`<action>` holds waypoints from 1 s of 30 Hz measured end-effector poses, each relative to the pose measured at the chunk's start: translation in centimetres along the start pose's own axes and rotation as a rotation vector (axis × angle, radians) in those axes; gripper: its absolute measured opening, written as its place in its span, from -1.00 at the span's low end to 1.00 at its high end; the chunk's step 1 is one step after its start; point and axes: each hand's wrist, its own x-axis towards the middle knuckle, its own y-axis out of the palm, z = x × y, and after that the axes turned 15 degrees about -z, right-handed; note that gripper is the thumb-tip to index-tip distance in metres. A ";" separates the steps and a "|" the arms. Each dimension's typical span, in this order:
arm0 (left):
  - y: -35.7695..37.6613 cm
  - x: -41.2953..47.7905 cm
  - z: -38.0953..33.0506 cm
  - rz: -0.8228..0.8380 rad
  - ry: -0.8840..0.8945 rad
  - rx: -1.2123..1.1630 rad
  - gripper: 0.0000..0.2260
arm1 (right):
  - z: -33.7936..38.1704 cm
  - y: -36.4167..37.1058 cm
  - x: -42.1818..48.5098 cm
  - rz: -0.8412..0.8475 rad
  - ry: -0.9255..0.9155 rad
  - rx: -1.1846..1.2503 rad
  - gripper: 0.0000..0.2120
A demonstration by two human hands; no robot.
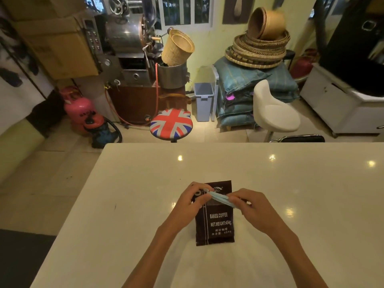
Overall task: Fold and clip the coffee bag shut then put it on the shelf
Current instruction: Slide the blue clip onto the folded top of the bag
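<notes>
A dark brown coffee bag [216, 225] printed "BAKED.COFFEE" lies flat on the white table [145, 194], its top end pointing away from me. Over the bag's upper part I hold a long light-blue bag clip [222, 199] with both hands. My left hand [191, 201] pinches the clip's left end and partly covers the bag's upper left corner. My right hand [253, 208] grips the clip's right end. Whether the clip is closed on the bag cannot be told.
Beyond the table's far edge stand a Union Jack stool [171, 123], a white chair [274, 109], a grey bin [203, 100], stacked sacks with woven baskets [257, 48], a coffee roaster [128, 48] and a pink gas cylinder [80, 109]. No shelf is in view.
</notes>
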 end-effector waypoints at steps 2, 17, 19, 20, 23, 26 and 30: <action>-0.1 0.0 0.0 0.003 0.013 -0.008 -0.86 | 0.3 -0.2 0.0 0.045 -0.009 -0.099 -0.81; 2.7 0.5 -0.7 -0.185 0.106 0.131 -0.79 | 0.5 1.7 -3.2 -0.295 0.094 -0.175 -0.77; 3.1 0.5 -0.6 -0.236 0.073 0.105 -0.76 | 0.9 2.6 -3.8 -0.360 0.244 -0.083 -0.87; 3.3 0.5 -0.6 -0.254 0.062 0.088 -0.75 | 1.2 2.9 -4.1 -0.391 0.314 -0.038 -0.91; 3.6 0.4 -0.8 -0.271 0.054 0.067 -0.73 | 1.6 3.8 -4.5 -0.493 0.454 0.079 -0.94; 3.7 0.3 -1.0 -0.250 0.003 0.037 -0.74 | 1.5 4.0 -4.3 -0.639 0.548 0.226 -0.94; 3.2 -0.3 -0.5 -0.237 -0.004 0.008 -0.70 | 0.6 1.3 -3.8 -0.587 0.553 0.435 -0.88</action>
